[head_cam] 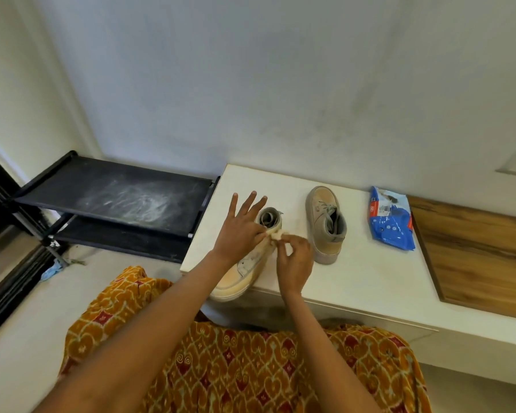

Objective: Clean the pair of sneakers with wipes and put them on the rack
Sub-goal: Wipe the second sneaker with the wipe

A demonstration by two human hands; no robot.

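Far left: black two-tier shoe rack (113,195), top shelf dusty with white smears, so risk of re-soiling clean soles once placed there. Blue scrap (52,271) on floor by rack foot, maybe a used wipe, cannot tell. Near sneaker (245,269) on white table (370,278), toe hanging past front edge, so could tip off under hard scrubbing. Left hand (241,231) over near sneaker's collar, three fingers splayed straight, thumb and forefinger seemingly pinching small crumpled wipe (276,235). Right hand (294,257) curled, fingertips pinching same wipe from other side; wipe bunched small, likely to tear or slip out. Neither hand really bracing the shoe. Second sneaker (326,223) upright on table just right of hands, untouched, laces loose, possible snag. Blue wipes pack (392,222) further right, near table's wood section (483,251), within reach for fresh wipe.
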